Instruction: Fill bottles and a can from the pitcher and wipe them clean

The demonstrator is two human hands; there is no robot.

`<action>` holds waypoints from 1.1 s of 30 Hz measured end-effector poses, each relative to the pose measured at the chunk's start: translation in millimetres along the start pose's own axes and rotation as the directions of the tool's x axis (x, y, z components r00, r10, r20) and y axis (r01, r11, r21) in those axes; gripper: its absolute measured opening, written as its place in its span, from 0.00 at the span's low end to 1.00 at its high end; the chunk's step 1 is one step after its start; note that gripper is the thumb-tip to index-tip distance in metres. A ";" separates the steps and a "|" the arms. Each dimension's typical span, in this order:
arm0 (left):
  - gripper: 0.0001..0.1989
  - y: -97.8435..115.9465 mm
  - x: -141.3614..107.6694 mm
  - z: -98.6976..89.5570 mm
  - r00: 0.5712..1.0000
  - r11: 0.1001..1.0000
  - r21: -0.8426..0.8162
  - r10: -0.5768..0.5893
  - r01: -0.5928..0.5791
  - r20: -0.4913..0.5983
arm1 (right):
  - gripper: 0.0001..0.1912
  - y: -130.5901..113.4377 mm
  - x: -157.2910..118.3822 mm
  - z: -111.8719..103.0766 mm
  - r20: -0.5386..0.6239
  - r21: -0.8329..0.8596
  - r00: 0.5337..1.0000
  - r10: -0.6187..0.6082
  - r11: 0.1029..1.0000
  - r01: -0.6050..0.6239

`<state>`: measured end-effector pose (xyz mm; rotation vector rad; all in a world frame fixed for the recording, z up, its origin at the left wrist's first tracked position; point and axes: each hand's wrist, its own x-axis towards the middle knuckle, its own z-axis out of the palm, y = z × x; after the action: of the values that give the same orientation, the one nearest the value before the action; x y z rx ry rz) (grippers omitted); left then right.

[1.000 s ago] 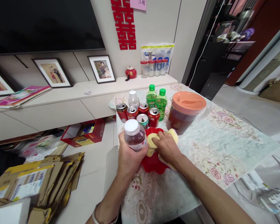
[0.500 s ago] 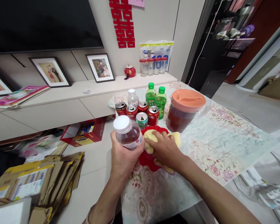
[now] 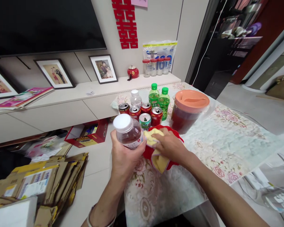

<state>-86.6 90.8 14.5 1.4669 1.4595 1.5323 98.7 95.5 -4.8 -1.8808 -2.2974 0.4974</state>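
Note:
My left hand is wrapped round a clear bottle with a white cap and dark liquid inside, tilted a little. In my right hand is a yellow cloth, whose upper fold lies against or close beside the bottle's right side; exact contact I cannot tell. Below the cloth sits a red scalloped tray, partly covered by the hand and cloth. Just beyond stand a green-and-white can, several red cans, a clear white-capped bottle and two green-capped bottles.
An orange-lidded pitcher of dark red liquid stands right of the tray on the flowered tablecloth. Behind runs a white cabinet with framed photos and red-lidded jars. Flattened cardboard and a red box lie on the floor at left.
My right hand has shifted slightly up and right, and the cloth now hangs down over the tray's front. The bottle stays in my left hand, moved slightly left and up.

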 end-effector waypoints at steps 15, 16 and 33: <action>0.34 7.8 -2.8 0.1 0.999 1.000 0.011 -0.025 0.025 0.020 | 0.21 42.7 -6.0 -1.3 -0.239 0.282 0.970 0.035 0.959 0.035; 0.34 7.6 -2.1 -0.2 1.000 1.000 0.013 -0.018 0.018 0.016 | 0.23 48.2 -13.1 -6.3 -0.275 0.295 0.958 0.081 0.955 0.004; 0.34 12.1 -7.4 21.5 0.995 0.994 -0.082 -0.071 0.078 0.077 | 0.19 12.0 -33.8 -6.6 -0.204 0.065 0.957 0.206 0.978 -0.197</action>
<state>-61.4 87.8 19.3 1.3891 1.3740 1.4618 119.2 65.9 1.0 -2.0495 -1.9600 0.3485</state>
